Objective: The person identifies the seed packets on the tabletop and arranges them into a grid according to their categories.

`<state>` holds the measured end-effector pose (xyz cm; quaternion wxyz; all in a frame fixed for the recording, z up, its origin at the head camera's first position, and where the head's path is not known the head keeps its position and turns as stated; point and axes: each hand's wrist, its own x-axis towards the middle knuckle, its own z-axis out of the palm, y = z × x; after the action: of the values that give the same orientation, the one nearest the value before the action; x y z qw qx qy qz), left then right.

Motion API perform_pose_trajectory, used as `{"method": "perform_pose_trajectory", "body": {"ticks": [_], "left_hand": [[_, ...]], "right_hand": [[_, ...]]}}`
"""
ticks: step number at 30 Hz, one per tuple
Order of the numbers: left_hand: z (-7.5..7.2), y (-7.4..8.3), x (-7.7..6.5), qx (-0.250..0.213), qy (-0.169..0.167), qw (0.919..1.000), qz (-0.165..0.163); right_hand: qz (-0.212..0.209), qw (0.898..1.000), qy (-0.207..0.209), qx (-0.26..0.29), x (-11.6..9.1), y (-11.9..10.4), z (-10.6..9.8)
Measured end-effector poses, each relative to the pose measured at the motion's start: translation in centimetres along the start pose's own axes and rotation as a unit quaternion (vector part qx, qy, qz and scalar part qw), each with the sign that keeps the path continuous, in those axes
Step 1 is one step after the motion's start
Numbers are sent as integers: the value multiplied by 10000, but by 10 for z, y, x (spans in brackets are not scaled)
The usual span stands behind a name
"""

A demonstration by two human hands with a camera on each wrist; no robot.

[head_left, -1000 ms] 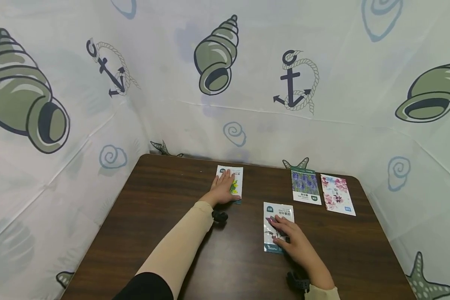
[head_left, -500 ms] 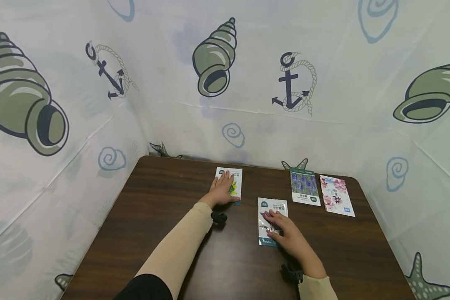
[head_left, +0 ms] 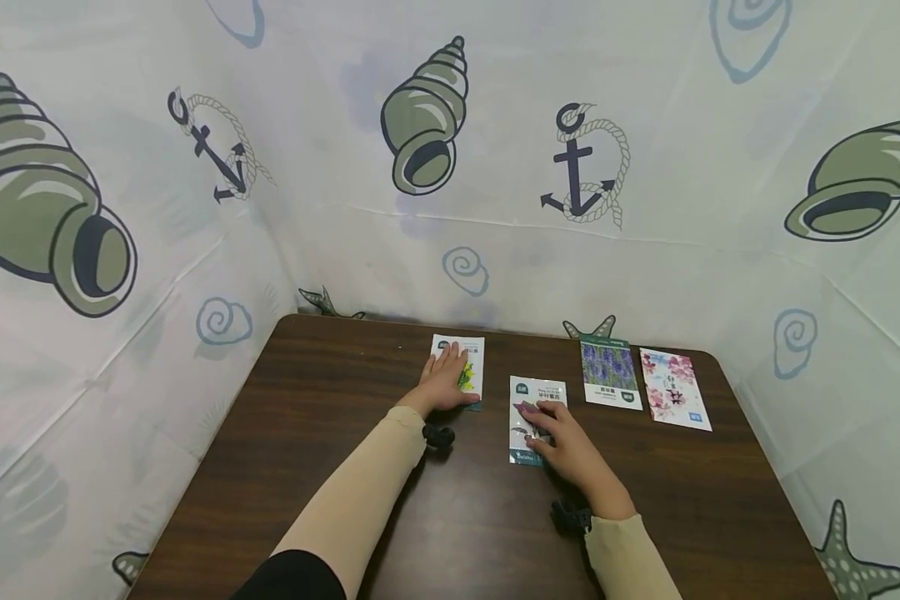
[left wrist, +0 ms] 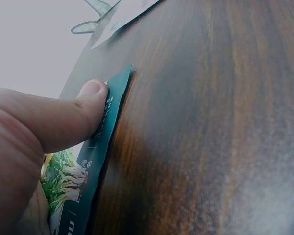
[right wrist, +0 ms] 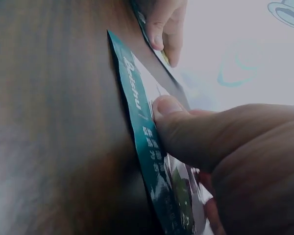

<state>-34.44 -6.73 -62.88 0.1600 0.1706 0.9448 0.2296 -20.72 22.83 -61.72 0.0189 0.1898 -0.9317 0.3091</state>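
Near the far edge of the table, my left hand (head_left: 442, 383) lies flat, fingers spread, on a white seed packet (head_left: 475, 357) with yellow flowers. Its thumb presses the packet's green bottom strip, as the left wrist view shows. To the right and closer to me, my right hand (head_left: 570, 446) rests fingertips and thumb on another white seed packet (head_left: 540, 390) with a purple leaf picture. That packet lies on the tabletop, slightly right of the first. In the right wrist view, the thumb touches it just above its teal strip (right wrist: 139, 117); the hand hides part of the picture.
At the back right of the brown table (head_left: 330, 400) lie a packet with purple flowers (head_left: 609, 371) and a packet with pink blossoms (head_left: 675, 389), side by side. A white cloth (head_left: 345, 250) printed with shells and anchors surrounds the table.
My right hand has slid the purple-leaf seed packet away from me and to the left, closer to the left one. The left hand and its packet have stayed in place.
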Motion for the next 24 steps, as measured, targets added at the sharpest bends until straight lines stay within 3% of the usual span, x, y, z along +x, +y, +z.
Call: {"method": "perform_pose_trajectory", "body": {"ticks": [5,14,24], "left_hand": [[0,0,-2,-9,-9,10000,-8],[0,0,-2,-17,-3,10000,-14],[0,2,-2,-38,21,10000,-37]], "right_hand": [[156,9995,91,-248,13,-1,1],[187,9994,-271,-95,35,-1,-1],[397,9988,-282,37,52,1,2]]}}
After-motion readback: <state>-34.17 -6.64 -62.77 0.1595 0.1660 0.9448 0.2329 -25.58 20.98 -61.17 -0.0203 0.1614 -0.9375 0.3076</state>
